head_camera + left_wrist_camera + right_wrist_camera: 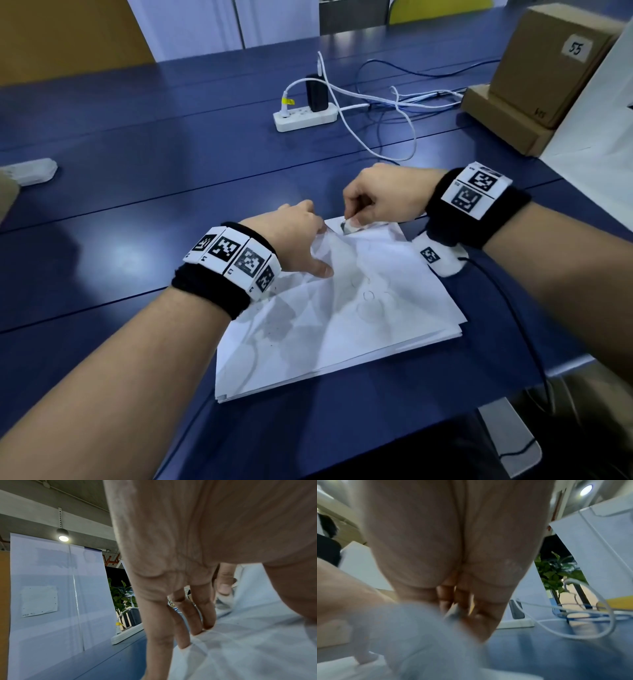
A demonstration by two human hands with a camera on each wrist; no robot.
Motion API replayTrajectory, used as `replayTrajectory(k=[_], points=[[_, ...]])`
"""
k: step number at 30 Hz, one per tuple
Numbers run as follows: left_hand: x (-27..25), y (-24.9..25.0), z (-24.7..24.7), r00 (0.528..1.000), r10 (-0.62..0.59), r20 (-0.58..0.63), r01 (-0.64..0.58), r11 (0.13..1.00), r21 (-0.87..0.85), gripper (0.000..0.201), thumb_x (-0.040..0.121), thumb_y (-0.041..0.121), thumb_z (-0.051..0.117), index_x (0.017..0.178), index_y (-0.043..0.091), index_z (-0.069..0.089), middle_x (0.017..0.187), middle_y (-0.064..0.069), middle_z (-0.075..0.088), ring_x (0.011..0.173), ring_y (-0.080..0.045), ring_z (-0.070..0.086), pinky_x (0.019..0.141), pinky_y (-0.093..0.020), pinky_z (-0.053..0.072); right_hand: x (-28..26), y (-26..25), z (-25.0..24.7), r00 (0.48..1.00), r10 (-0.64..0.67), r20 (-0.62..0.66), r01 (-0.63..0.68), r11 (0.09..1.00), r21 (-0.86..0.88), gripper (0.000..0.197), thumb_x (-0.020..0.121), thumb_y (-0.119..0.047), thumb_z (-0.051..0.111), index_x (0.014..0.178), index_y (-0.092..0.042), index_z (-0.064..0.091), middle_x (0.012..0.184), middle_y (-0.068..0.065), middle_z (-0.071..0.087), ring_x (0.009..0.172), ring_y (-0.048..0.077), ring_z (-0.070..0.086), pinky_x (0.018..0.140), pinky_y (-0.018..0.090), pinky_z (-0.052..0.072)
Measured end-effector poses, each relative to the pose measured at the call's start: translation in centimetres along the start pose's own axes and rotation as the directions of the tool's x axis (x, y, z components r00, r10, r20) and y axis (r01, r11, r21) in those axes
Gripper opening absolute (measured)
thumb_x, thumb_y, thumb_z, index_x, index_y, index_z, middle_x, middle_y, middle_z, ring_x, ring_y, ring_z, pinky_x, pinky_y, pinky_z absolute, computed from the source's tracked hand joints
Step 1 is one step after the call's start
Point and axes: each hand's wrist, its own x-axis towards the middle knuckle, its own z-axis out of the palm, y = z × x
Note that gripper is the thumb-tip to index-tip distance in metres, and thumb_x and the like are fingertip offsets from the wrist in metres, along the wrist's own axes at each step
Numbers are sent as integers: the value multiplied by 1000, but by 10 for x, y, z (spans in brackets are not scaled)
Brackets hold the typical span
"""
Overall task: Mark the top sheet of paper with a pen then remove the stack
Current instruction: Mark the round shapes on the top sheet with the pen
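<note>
A stack of white paper (342, 325) lies on the blue table (137, 222), and its top sheet is creased and bears faint pen circles (368, 294). My left hand (320, 250) presses straight fingers (197, 615) onto the sheet (248, 649) near its far left part. My right hand (354, 219) pinches the curled far corner (349, 226) of the top sheet between thumb and fingers, lifting it a little. In the right wrist view the thin corner sits between the fingertips (447, 601) above blurred paper (419, 635). No pen shows in any view.
A white power strip (305, 118) with a black adapter and loose white and blue cables (394, 137) lies beyond the hands. Cardboard boxes (548, 68) stand at the far right. A white tagged device (442, 257) with a black cable sits by the paper's right edge.
</note>
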Motion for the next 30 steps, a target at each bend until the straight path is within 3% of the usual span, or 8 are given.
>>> replayTrajectory(k=[4,7,12,15,18,20,26,30], points=[[1,0,1,1000,1,6,-1,1000,-1,82,77,67,66,145,30,41,129,1,39,114,-26,44,86,-43,47,2,7,-17,982,83,-167,-70,994,81,15,86,-33,75,93,-21,73,81,-11,69,78,8,63,73,23,48],[2,1,0,1000,-1,29,1,1000,6,82,77,67,66,148,37,37,126,0,37,113,-27,41,84,-44,47,3,3,-17,999,13,-31,-11,997,76,8,86,-27,75,93,-23,74,75,-17,67,66,-7,59,63,10,42],[3,2,-2,999,-7,51,7,1000,7,82,76,68,66,148,46,32,125,-1,36,112,-27,40,83,-45,47,6,1,-15,998,10,-56,-10,1000,-1,13,87,-27,74,97,-19,74,82,-10,69,72,6,60,75,27,49],[3,2,-2,1000,4,22,-3,1000,-20,84,77,64,69,149,45,31,127,-2,39,116,-29,43,84,-44,47,1,-2,-23,984,32,-178,-13,994,110,15,86,-33,76,94,-21,73,80,-12,69,73,7,61,71,21,48],[3,1,0,999,24,-27,-26,998,-61,83,73,62,74,145,43,37,116,-1,43,108,-31,48,86,-44,49,-4,-6,-23,1000,22,9,-24,979,201,9,88,-23,74,94,-17,72,77,-2,73,66,15,67,64,26,56],[3,0,2,999,22,-37,-25,997,-69,84,70,63,75,144,40,40,120,-1,47,108,-32,49,89,-47,50,-1,-4,-16,988,48,144,-62,994,93,8,88,-21,73,92,-15,70,72,3,74,62,21,70,62,28,57],[3,1,4,1000,23,1,-23,1000,-10,81,77,64,69,148,41,36,123,-4,41,106,-29,44,89,-45,49,10,4,-3,994,96,55,-96,995,0,3,90,-22,68,89,-19,69,68,-2,73,51,11,65,69,36,61],[8,5,0,999,4,49,-8,998,68,89,79,65,66,154,40,23,130,-5,35,107,-29,40,85,-45,47,-8,-4,-3,971,4,238,-8,1000,17,3,86,-25,73,89,-23,73,65,-3,71,58,17,68,61,29,59]])
